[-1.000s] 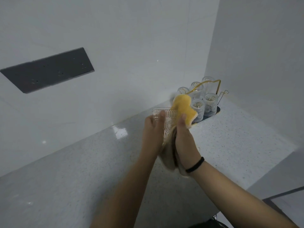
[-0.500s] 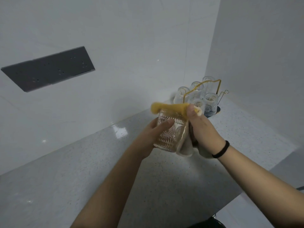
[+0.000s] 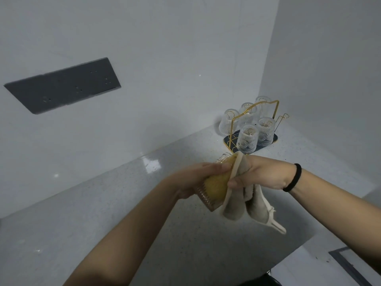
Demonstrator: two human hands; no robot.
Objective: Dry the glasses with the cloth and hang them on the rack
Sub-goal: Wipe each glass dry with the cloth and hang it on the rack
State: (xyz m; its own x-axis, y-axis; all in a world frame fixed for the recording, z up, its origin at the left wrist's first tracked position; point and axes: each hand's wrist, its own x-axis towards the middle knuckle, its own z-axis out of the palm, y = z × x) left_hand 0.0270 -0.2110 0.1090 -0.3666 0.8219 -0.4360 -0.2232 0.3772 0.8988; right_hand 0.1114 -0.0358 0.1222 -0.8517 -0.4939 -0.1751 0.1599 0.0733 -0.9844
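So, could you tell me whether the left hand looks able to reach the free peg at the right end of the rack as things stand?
Probably yes. The left hand holds the glass, and only bare countertop lies between it and the rack. The free peg has no glass on it, though the cloth is stuffed in the glass.

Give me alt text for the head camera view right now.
A left hand holds a ribbed glass tilted above a speckled counter while the right hand works a yellow-and-beige cloth into it. In the far corner, five glasses hang upside down on a gold wire rack.
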